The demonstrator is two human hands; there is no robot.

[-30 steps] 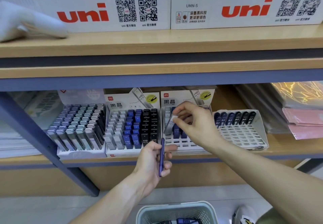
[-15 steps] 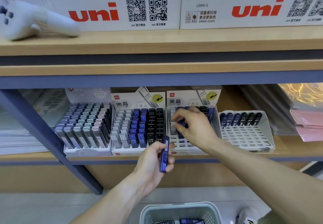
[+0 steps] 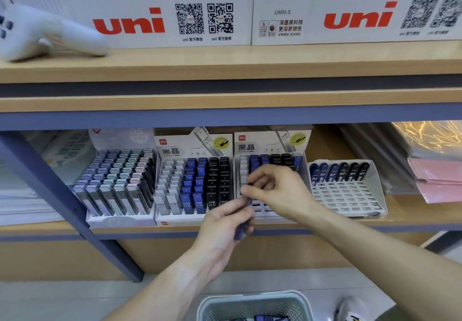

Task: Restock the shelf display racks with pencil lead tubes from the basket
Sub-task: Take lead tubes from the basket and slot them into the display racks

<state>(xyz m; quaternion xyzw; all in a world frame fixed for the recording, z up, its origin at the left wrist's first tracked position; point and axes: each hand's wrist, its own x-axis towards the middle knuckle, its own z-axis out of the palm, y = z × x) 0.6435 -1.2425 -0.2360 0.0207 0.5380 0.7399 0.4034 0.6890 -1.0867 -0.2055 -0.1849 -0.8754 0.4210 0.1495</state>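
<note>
A wooden shop shelf (image 3: 225, 230) with blue-grey metal edging and a slanted blue-grey upright at the left carries four display racks side by side, under an upper shelf (image 3: 225, 63) that holds white "uni" pen boxes (image 3: 155, 18) and a white handheld device (image 3: 47, 35) lying at the far left. The leftmost rack (image 3: 120, 183) is packed with pastel-capped tubes; the second rack (image 3: 192, 185) holds white, blue and black HB 0.5 tubes; the third rack (image 3: 272, 170) has white, blue and black tubes at the back and bare slots in front; the rightmost white grid rack (image 3: 347, 190) has one back row of dark tubes. Pink and clear folders (image 3: 435, 170) lie on the shelf at the right. At the bottom edge a pale mesh basket (image 3: 255, 305) stands on the floor with blue tubes in it. The left hand (image 3: 222, 230) grips a blue pencil lead tube (image 3: 246, 220) in front of the third rack's lower edge, its long axis near upright, top end tilted slightly right toward the rack. The right hand (image 3: 277, 190) hovers over the third rack, its thumb and forefinger pinched at the tube's top end.
</note>
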